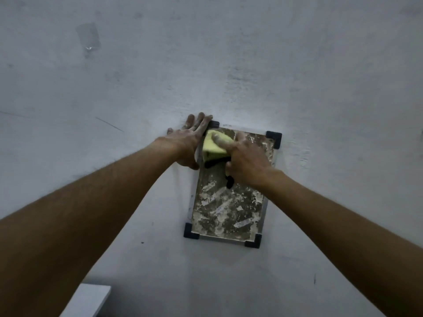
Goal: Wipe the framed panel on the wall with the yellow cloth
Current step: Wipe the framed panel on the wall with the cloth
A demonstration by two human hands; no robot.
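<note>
Panel (226,202) on wall (297,76); cloth (214,146) at panel's upper left, under right hand (246,162); left hand (186,143) beside panel's left edge.

Bare indoor room, scuffed grey plaster wall (229,65), dim light

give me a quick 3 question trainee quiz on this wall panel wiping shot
1. True or false: the left hand holds the yellow cloth.
2. Where on the framed panel is the cloth pressed?
A. the upper left part
B. the bottom right corner
C. off the panel, on the wall
3. Fill in: each visible corner of the frame carries a ____ corner cap.

Key:
1. False. The right hand presses the cloth; the left hand lies flat, fingers spread, on the wall at the panel's upper left edge.
2. A
3. black
</note>
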